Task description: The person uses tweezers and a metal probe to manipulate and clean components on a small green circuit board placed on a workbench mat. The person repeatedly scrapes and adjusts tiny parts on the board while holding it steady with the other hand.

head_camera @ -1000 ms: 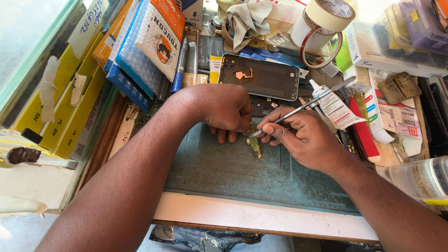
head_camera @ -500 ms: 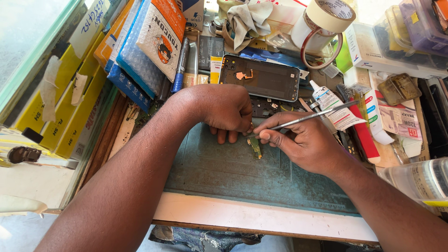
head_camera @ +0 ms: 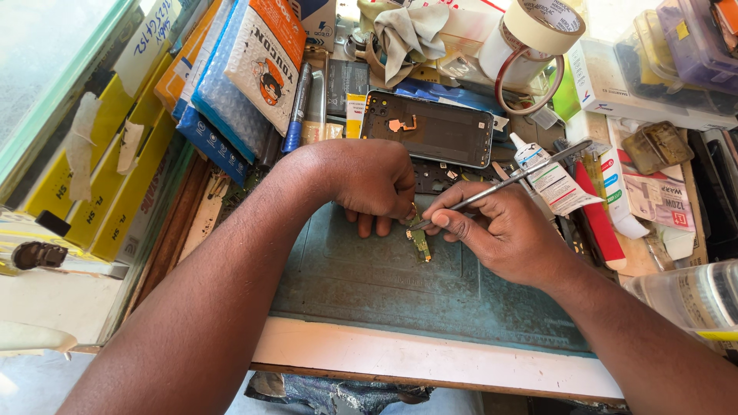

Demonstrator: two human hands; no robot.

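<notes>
Pinned under left hand [head_camera: 369,180] fingertips: small circuit strip [head_camera: 419,242], seemingly light, fragile; right hand [head_camera: 500,234] pinching metal tweezers [head_camera: 500,184] beside it.

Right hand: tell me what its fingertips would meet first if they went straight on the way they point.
The right hand points leftward with its tweezers. Straight on, the fingertips would probably meet the small circuit board first, with the left hand close behind; depth between them is unclear.

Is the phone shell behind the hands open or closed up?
Open. The phone shell lies flat with its inside facing up: a dark inner face with a small orange flex part shows, and no cover or screen sits on it.
</notes>
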